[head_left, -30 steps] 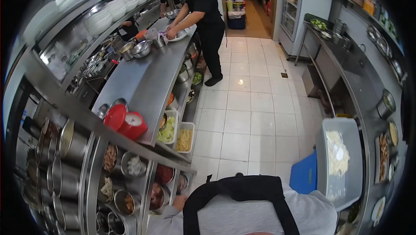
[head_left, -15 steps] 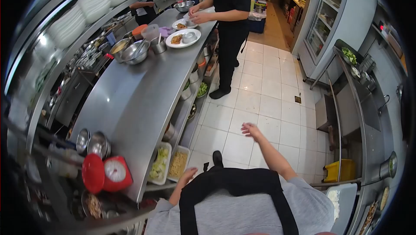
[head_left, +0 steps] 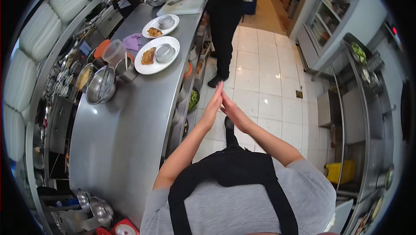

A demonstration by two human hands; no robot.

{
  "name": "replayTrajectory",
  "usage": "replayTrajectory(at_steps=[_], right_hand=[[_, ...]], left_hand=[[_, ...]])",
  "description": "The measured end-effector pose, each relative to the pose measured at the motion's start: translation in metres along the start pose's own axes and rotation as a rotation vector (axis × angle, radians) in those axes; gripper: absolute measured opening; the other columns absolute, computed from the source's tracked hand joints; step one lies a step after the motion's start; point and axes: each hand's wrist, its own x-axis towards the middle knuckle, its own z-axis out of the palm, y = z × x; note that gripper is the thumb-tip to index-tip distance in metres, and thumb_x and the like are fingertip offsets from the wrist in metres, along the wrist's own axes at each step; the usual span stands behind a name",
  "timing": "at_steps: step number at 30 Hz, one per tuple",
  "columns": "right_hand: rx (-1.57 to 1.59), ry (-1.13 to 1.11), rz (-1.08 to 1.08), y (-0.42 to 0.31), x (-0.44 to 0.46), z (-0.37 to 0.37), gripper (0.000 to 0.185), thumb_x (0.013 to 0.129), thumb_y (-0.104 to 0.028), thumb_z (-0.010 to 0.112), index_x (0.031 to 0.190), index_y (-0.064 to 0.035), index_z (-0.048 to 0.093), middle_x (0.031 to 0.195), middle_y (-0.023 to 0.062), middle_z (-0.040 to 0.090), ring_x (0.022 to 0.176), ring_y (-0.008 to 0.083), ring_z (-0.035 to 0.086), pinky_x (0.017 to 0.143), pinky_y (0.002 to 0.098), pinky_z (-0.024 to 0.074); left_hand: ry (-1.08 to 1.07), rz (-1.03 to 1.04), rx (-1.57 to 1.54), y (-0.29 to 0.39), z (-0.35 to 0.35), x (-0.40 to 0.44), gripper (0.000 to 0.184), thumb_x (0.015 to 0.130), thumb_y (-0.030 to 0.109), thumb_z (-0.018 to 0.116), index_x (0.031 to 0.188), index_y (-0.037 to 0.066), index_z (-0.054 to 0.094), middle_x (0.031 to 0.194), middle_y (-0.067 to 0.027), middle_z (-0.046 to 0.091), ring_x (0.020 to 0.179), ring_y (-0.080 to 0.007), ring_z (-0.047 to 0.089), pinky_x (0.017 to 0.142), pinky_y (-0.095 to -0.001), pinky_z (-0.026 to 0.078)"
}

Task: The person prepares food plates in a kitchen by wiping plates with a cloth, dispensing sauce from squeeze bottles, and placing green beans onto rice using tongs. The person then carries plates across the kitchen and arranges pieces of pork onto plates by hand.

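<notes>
My left hand (head_left: 213,106) and my right hand (head_left: 234,113) meet at the fingertips in front of me, fingers stretched out, holding nothing. They are over the tiled floor, to the right of the steel counter (head_left: 125,118). On that counter, up and left of my hands, a white oval plate (head_left: 149,67) carries a browned piece of food (head_left: 148,56) and a round metal mould (head_left: 164,53). Behind it stands a second white plate (head_left: 171,28) with similar food (head_left: 154,32) and a mould (head_left: 166,22).
A co-worker in black (head_left: 222,22) stands at the counter's far end by a white cutting board (head_left: 190,7). Metal bowls (head_left: 100,85), a purple cloth (head_left: 131,42) and a red scale (head_left: 125,228) lie on the counter. Along the right runs a steel sink bench (head_left: 366,148).
I have moved forward along the counter, so the plates appear nearer. My hands, apart half a second ago, have come together. The co-worker's hands are now near the cutting board.
</notes>
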Motion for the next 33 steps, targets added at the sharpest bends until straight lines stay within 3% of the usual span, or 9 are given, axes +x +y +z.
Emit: replayTrajectory(at_steps=[3,4,6,8,9,13,18,24,33], right_hand=[[0.008,-0.429,0.594,0.022,-0.001,-0.114,0.072,0.089,-0.060,0.026,0.137,-0.0063,0.032,0.136,0.0148,0.039,0.128,0.0256,0.033,0.107,0.0398,0.0199],[-0.400,-0.530,0.821,0.046,0.000,-0.159,0.060,0.092,-0.049,0.034,0.132,-0.0040,0.040,0.131,0.0157,0.045,0.124,0.0252,0.039,0.104,0.0382,0.0265],[-1.223,-1.025,0.746,0.045,0.010,-0.216,0.050,0.089,-0.034,0.047,0.126,-0.0005,0.045,0.129,0.0150,0.047,0.118,0.0253,0.044,0.101,0.0378,0.0308],[-1.050,-1.007,0.726,0.037,0.073,-0.273,0.054,0.086,-0.039,0.054,0.124,-0.0015,0.048,0.119,0.0142,0.056,0.110,0.0251,0.052,0.097,0.0343,0.0365],[-0.903,-0.695,0.554,0.010,0.117,-0.277,0.054,0.086,-0.036,0.054,0.125,0.0004,0.046,0.115,0.0135,0.058,0.106,0.0227,0.054,0.093,0.0348,0.0402],[0.436,-0.040,0.228,-0.031,0.312,-0.247,0.039,0.093,-0.029,0.040,0.121,-0.0036,0.047,0.107,0.0129,0.060,0.095,0.0210,0.059,0.083,0.0351,0.0471],[0.281,-0.278,0.713,0.075,0.490,-0.196,0.040,0.088,-0.029,0.052,0.117,-0.0020,0.046,0.117,0.0180,0.052,0.102,0.0298,0.056,0.085,0.0402,0.0479],[0.429,0.006,0.756,0.122,0.596,-0.098,0.050,0.088,-0.025,0.051,0.123,0.0042,0.031,0.112,0.0260,0.051,0.098,0.0348,0.057,0.081,0.0419,0.0502],[0.370,-0.092,0.823,0.148,0.628,-0.106,0.043,0.089,-0.023,0.045,0.117,0.0074,0.036,0.105,0.0297,0.053,0.088,0.0402,0.060,0.077,0.0463,0.0533]], left_hand=[[-0.152,-0.329,0.026,-0.028,-0.062,-0.016,0.066,0.091,0.044,0.042,0.140,0.005,0.022,0.142,-0.0125,0.029,0.133,-0.0220,0.023,0.109,-0.0348,0.012],[-0.132,-0.454,0.084,-0.042,-0.080,-0.026,0.068,0.089,0.043,0.046,0.140,0.005,0.022,0.139,-0.0126,0.034,0.131,-0.0223,0.028,0.108,-0.0353,0.015],[0.035,-0.570,-0.022,-0.047,-0.100,-0.039,0.060,0.090,0.035,0.050,0.138,0.005,0.029,0.137,-0.0138,0.038,0.127,-0.0226,0.035,0.104,-0.0342,0.027],[0.338,-0.660,-0.374,-0.050,-0.120,-0.039,0.054,0.090,0.034,0.049,0.134,0.004,0.035,0.133,-0.0134,0.043,0.122,-0.0227,0.042,0.101,-0.0334,0.032],[0.502,-0.556,-0.581,-0.043,-0.122,-0.034,0.050,0.091,0.032,0.047,0.132,0.004,0.037,0.128,-0.0140,0.047,0.118,-0.0234,0.046,0.098,-0.0337,0.037],[0.723,-0.271,-0.758,-0.053,-0.155,0.023,0.046,0.092,0.029,0.044,0.130,0.004,0.037,0.123,-0.0176,0.050,0.112,-0.0263,0.051,0.092,-0.0345,0.043],[0.967,-0.188,-0.804,-0.076,-0.187,0.104,0.041,0.091,0.026,0.049,0.124,0.005,0.037,0.122,-0.0240,0.048,0.110,-0.0311,0.053,0.087,-0.0344,0.049],[1.245,0.087,-0.832,-0.099,-0.202,0.150,0.045,0.085,0.012,0.055,0.123,0.010,0.032,0.112,-0.0131,0.052,0.100,-0.0270,0.057,0.084,-0.0383,0.050],[1.526,0.108,-0.790,-0.105,-0.196,0.170,0.054,0.076,-0.001,0.048,0.126,0.008,0.029,0.115,-0.0138,0.048,0.101,-0.0308,0.055,0.089,-0.0466,0.047]])
